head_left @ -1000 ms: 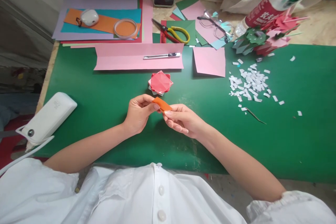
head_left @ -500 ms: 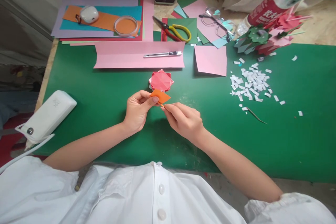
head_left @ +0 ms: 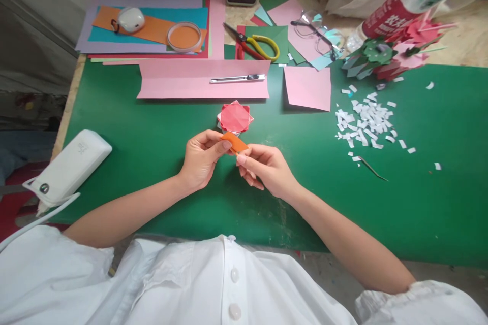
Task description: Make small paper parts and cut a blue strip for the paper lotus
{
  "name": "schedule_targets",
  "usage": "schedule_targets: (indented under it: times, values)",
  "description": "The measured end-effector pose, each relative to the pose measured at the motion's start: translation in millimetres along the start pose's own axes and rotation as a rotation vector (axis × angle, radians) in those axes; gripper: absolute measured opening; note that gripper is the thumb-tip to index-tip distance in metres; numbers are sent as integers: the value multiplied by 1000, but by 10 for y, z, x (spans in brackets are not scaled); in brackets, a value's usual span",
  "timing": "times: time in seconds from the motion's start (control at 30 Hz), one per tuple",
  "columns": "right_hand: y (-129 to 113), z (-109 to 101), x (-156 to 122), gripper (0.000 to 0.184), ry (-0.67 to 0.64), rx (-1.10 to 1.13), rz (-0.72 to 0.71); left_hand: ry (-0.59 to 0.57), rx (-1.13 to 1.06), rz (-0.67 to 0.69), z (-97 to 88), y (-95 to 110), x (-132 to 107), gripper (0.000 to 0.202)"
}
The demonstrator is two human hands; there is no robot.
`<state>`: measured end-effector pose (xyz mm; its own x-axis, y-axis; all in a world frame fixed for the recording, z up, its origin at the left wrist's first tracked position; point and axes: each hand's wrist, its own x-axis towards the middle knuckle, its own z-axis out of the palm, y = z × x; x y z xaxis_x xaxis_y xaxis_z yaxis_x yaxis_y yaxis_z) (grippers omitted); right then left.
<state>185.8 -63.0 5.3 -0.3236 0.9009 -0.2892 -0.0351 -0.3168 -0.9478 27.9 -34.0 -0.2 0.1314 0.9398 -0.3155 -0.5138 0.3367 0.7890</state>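
Observation:
A small folded piece of orange paper (head_left: 235, 142) is held between both hands above the green table mat. My left hand (head_left: 201, 160) pinches its left side between thumb and fingers. My right hand (head_left: 267, 167) grips its lower right corner with thumb and index finger, the other fingers curled loosely below. Just beyond the fingertips sits a red folded paper piece (head_left: 235, 117) with a star-like, many-pointed edge. Part of the orange paper is covered by my fingers.
Behind lie a pink sheet (head_left: 171, 81) with a utility knife (head_left: 237, 79), a pink square (head_left: 308, 89), scissors (head_left: 263, 46), glasses (head_left: 318, 35) and a tape roll (head_left: 184, 37). White paper scraps (head_left: 369, 119) are scattered right, near a bottle (head_left: 404, 7). A white power bank (head_left: 70, 167) lies left.
The orange paper has turned and now shows a narrower face. My right hand has shifted its hold to the paper's right corner, its lower fingers loosened. My left hand stays nearly in place.

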Motion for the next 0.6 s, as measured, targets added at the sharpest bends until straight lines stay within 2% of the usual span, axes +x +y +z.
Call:
schedule_targets:
  times: [0.13,0.2,0.27,0.43,0.6]
  values:
    - [116,43,-41,11,372,-862,-679,21,13,24,-9,-22,-3,35]
    - [145,49,-45,7,454,-1113,-879,19,4,27,-12,-27,-4,34]
    - [143,52,-44,7,468,-1132,-904,23,-3,32,-12,-25,-4,34]
    - [88,72,-53,11,479,-894,-752,47,16,44,-10,-17,-3,35]
    - [113,86,-62,12,530,-1038,-834,44,19,80,-9,-26,-16,33]
